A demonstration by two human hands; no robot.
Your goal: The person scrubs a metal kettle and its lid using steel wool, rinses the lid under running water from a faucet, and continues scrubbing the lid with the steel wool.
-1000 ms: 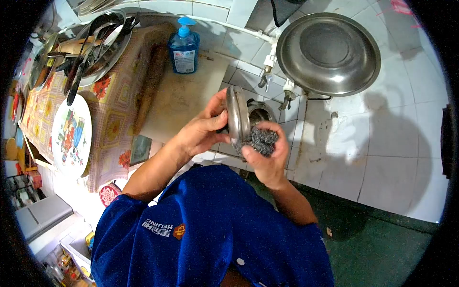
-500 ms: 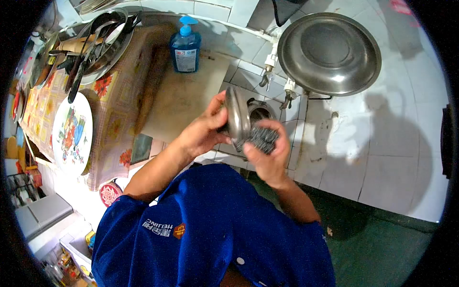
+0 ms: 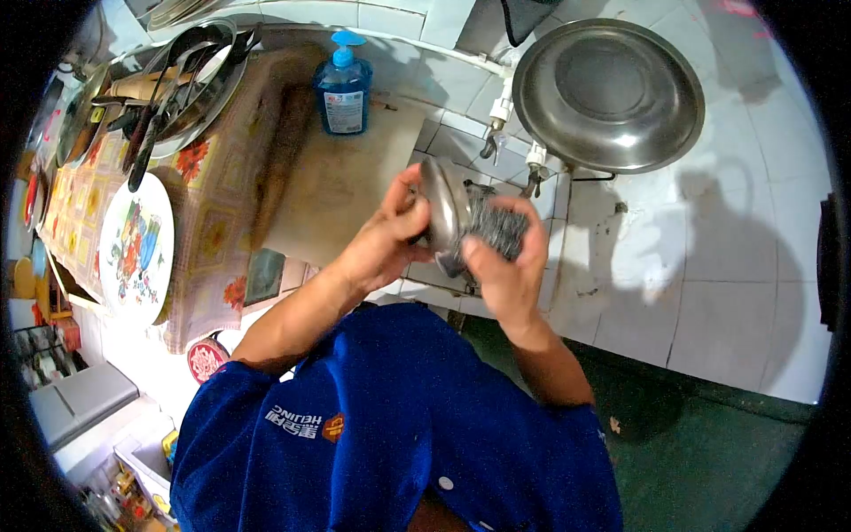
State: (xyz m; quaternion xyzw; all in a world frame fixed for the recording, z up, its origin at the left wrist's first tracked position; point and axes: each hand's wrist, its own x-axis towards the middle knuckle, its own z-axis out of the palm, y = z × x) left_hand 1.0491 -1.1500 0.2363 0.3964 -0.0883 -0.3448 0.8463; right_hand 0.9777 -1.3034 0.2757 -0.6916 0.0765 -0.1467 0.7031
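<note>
My left hand (image 3: 390, 232) is closed on a small, round metal lid (image 3: 445, 206), held tilted and seen nearly edge-on. Its thumb presses on the near side, and the other fingers wrap behind. A grey steel wool scrubber (image 3: 498, 226) is gripped in my right hand (image 3: 514, 270), with the thumb in front. The scrubber touches or nearly touches the lid's right side. Both hands are over a tiled sink (image 3: 439, 146). Beneath them, a metal pot (image 3: 454, 264) is mostly hidden.
Two taps (image 3: 494, 142) project over the sink. A large metal basin (image 3: 607, 93) rests on the tiled counter to the right. A blue soap bottle (image 3: 344, 93) stands on a pale board (image 3: 355, 182). On the left, a patterned cloth (image 3: 208, 208) lies under a plate (image 3: 137, 248) and utensils.
My right hand and the scrubber have moved slightly right and up along the lid. The lid has tilted a little in my left hand. The pot below is more covered.
</note>
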